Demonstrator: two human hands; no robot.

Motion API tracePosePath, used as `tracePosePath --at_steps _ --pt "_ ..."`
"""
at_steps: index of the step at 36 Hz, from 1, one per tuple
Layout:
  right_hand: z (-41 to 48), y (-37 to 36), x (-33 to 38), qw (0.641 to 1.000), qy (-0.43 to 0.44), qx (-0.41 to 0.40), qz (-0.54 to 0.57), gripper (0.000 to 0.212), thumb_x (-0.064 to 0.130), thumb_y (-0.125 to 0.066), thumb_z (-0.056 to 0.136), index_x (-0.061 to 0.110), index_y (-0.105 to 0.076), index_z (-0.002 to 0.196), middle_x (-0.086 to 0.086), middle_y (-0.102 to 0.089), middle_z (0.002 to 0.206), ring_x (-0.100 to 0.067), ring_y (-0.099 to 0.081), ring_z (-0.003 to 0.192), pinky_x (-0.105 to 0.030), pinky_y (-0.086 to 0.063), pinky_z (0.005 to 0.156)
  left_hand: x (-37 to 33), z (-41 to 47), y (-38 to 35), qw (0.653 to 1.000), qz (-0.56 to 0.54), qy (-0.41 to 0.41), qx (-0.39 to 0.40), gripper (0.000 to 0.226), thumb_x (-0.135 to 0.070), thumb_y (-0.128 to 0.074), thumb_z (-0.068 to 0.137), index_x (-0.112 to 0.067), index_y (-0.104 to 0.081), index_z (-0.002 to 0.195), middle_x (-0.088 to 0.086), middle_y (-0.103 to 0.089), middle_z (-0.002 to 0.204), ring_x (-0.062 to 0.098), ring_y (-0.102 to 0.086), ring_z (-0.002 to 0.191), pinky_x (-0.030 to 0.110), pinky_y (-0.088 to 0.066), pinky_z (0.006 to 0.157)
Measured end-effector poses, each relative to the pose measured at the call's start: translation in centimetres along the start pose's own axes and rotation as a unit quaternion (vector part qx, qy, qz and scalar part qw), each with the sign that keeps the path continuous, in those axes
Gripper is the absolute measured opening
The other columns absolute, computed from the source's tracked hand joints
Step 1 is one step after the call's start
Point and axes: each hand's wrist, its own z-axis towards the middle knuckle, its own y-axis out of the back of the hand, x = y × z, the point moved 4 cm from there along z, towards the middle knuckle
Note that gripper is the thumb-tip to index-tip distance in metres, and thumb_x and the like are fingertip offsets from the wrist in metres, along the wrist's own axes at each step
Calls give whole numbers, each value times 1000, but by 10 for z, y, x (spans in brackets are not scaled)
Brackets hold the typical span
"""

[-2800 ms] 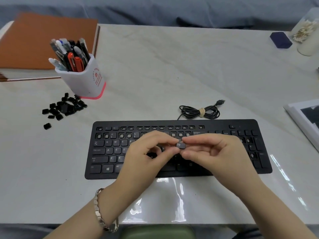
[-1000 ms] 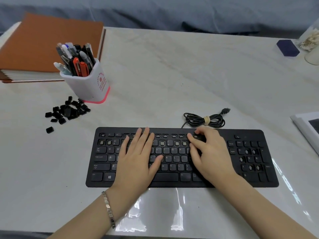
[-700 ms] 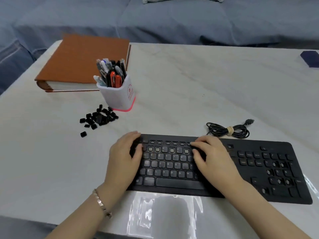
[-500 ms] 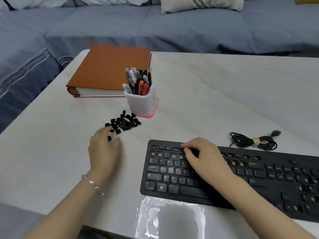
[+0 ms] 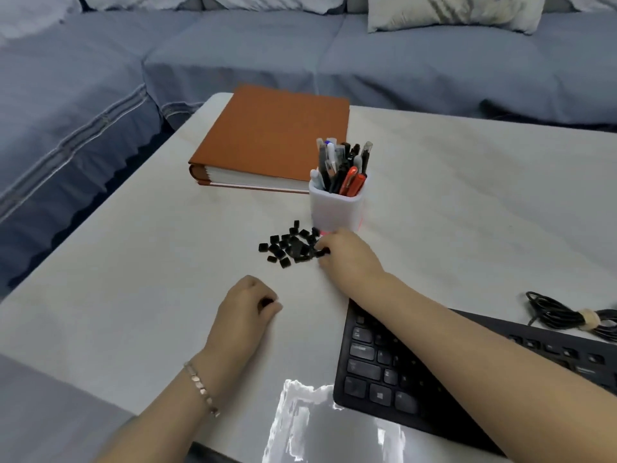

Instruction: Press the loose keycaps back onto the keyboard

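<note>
Pale marbled worktop (image 5: pixel 467 202) with desk items, in front of a blue sofa

An orange-brown book (image 5: pixel 277 135) lies flat at the far left corner. Just in front of it stands a white pen holder (image 5: pixel 335 212) full of pens. A heap of loose black keycaps (image 5: pixel 290 248) lies at the holder's foot. A black keyboard (image 5: pixel 374 362) lies at the near right, a coiled black cable (image 5: pixel 561 317) beyond it. Glare shows at the near edge.

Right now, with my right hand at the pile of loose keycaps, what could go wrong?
The right hand reaches into the keycap pile right beside the pen cup; a careless sweep might tip it or scatter caps. The right forearm hangs over the keyboard corner and could nudge it. The left hand seems to pinch a keycap, easily dropped.
</note>
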Motion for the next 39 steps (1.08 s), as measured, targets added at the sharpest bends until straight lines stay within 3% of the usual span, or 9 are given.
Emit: tracePosePath --at_steps 11,14,17,22,30,32,35,37,39 --pt "15 -9 5 989 49 30 -138 21 6 -48 91 3 -56 110 -15 -56 111 -32 -51 102 -36 -46 79 3 -7 6 999 -39 20 -31 6 -8 -64 85 -12 -68 84 -9 -58 86 3 -55 79 4 -37 70" --pt "10 -9 9 972 95 28 -213 23 0 -40 92 5 -51 112 -13 -54 113 -30 -51 103 -32 -35 68 3 -12 5 995 -76 36 -51 11 -4 -63 84 -13 -69 84 -8 -62 86 5 -58 80 10 -41 72" --pt "5 -9 14 954 150 33 -256 32 -6 -35 89 6 -46 116 -12 -52 115 -27 -50 105 -31 -28 65 2 -17 4 988 -128 52 -72 16 0 -63 83 -14 -70 86 -7 -65 89 -1 -58 84 4 -40 72" --pt "10 -12 14 950 166 54 -259 31 -4 -37 90 6 -51 116 -11 -52 115 -26 -50 107 -30 -30 66 2 -23 4 959 -225 147 -94 27 2 -59 84 -23 -69 82 -11 -68 84 -10 -59 76 -1 -39 67" --pt "18 -15 13 958 151 92 -224 21 3 -42 92 1 -58 107 -14 -55 110 -29 -54 100 -31 -35 68 -8 -34 6 879 -403 246 -67 20 0 -69 80 -18 -73 86 -8 -73 82 3 -66 77 6 -47 62" --pt "15 -12 8 978 123 81 -148 21 6 -44 91 -1 -60 102 -15 -57 102 -29 -55 95 -30 -36 67 -16 -36 8 870 -426 241 -60 21 2 -71 78 -15 -73 90 -8 -73 82 -4 -66 73 4 -46 60" --pt "1 0 -1 989 38 26 138 11 6 -53 86 2 -63 83 -3 -56 66 -9 -53 61 -16 -41 57 -28 -37 13 872 -438 209 -58 25 4 -72 76 -16 -72 91 -7 -74 83 -1 -68 82 5 -48 67" --pt "-16 9 -7 934 -39 17 354 15 3 -55 86 7 -60 73 4 -53 53 1 -48 44 -8 -40 51 -40 -38 15 873 -448 181 -62 26 7 -71 75 -13 -72 91 -6 -75 84 2 -69 83 6 -49 70" --pt "-35 12 -12 841 -115 49 526 23 4 -50 90 8 -57 68 0 -54 58 -2 -51 46 -11 -43 49 -53 -38 17 878 -451 149 -64 27 11 -70 74 -11 -71 90 -5 -74 83 2 -69 80 6 -48 68"
